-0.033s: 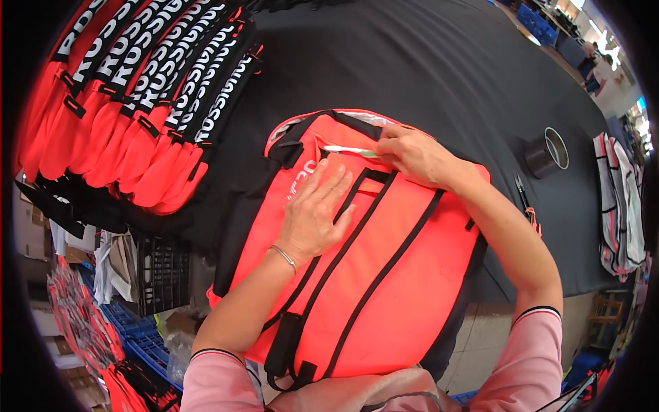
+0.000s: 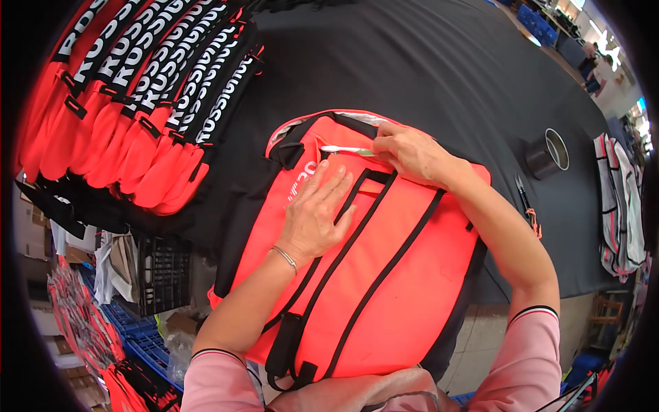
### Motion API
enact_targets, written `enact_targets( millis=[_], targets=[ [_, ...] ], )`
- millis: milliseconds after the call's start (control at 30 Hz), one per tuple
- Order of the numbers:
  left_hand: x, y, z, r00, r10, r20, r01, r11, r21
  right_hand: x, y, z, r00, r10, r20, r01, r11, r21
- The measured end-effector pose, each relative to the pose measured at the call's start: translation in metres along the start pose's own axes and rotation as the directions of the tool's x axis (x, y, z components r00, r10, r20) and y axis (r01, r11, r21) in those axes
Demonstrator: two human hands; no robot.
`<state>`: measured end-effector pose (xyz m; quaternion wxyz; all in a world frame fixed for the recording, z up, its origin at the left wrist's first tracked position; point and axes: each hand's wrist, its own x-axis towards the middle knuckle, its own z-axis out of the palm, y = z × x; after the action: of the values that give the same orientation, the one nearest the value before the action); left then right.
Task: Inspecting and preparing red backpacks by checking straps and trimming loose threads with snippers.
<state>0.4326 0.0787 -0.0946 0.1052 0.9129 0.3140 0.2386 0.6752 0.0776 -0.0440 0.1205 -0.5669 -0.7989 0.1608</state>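
A bright red-orange backpack (image 2: 419, 295) with black trim lies on the black-covered table, its shoulder straps facing up. My left hand (image 2: 317, 214) rests flat on its upper left part, fingers stretched out beside the white lettering. Pinched in my right hand (image 2: 412, 155) is a white and green toothbrush (image 2: 349, 150). The toothbrush head touches the red fabric near the top of the bag, just above my left fingertips. Black trim and a grey lining show along the bag's top edge.
Stacked red and black bags (image 2: 144, 130) cover the far left of the table. At the right stand a dark metal cup (image 2: 547, 154), small snips (image 2: 527, 202) and grey folded pieces (image 2: 616, 206). A black crate (image 2: 163, 275) sits below the table's left edge.
My right hand and the toothbrush have shifted very slightly to the left. The left hand and the backpack stay almost where they were.
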Motion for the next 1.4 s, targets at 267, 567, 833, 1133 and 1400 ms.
enact_targets(
  millis=[267,567,833,1133,1400],
  targets=[
    [-0.004,-0.005,-0.004,1.000,0.004,-0.013,-0.004,1.000,0.007,-0.019,0.018,-0.019,0.995,-0.059,0.076,0.042,0.977,0.207],
    [-0.004,-0.003,0.003,1.000,-0.030,-0.002,0.030,0.996,-0.080,-0.009,0.018,-0.010,0.992,-0.114,0.050,0.105,0.983,0.153],
    [-0.002,-0.005,-0.001,1.000,-0.027,-0.005,0.026,0.998,-0.055,-0.050,0.006,-0.064,0.966,0.078,0.247,-0.086,0.996,0.021],
    [-0.003,-0.002,0.001,0.999,-0.039,-0.008,0.038,0.998,-0.048,-0.018,0.014,-0.024,0.995,-0.053,0.089,0.041,0.991,0.124],
    [-0.004,-0.005,0.002,0.999,-0.037,0.001,0.037,0.994,-0.105,-0.101,-0.013,-0.104,0.962,0.186,0.201,-0.129,0.955,-0.267]
  ],
)
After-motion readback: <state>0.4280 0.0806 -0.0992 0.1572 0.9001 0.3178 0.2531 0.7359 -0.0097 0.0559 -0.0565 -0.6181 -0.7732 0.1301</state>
